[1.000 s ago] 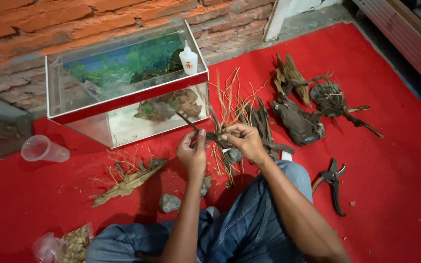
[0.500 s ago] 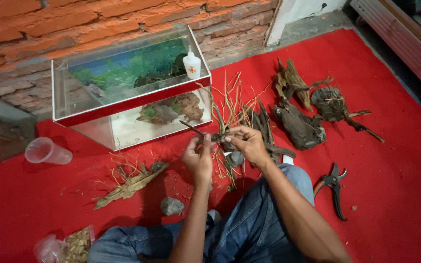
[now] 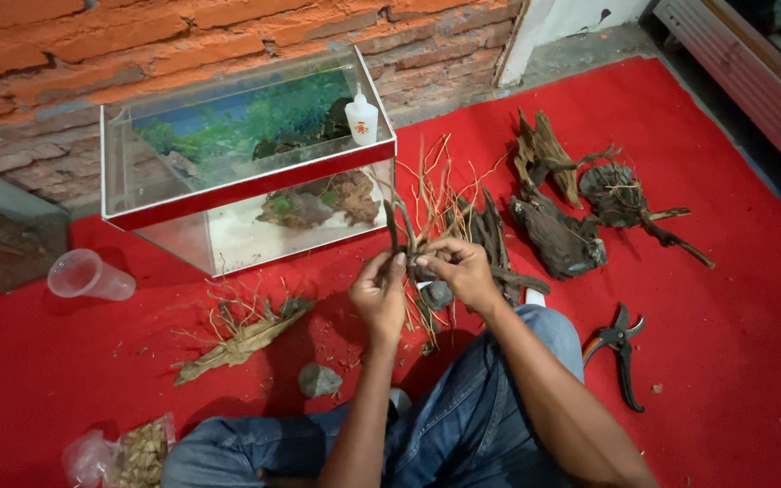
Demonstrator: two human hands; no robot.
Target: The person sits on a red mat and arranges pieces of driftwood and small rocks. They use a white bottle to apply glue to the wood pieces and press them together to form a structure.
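Both hands hold one thin dark twig (image 3: pixel 398 237) in front of the glass tank (image 3: pixel 246 172). The left hand (image 3: pixel 380 294) pinches its lower part with closed fingers, and the right hand (image 3: pixel 463 269) is closed on it just beside. The twig's long axis runs up from the grip, its free tip pointing to the tank.

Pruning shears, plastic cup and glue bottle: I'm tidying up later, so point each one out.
Pruning shears (image 3: pixel 623 348): head view, on the pivot above the handles.
Plastic cup (image 3: pixel 88 276): head view, on its clear side wall.
Glue bottle (image 3: pixel 362 118): head view, on its white body.
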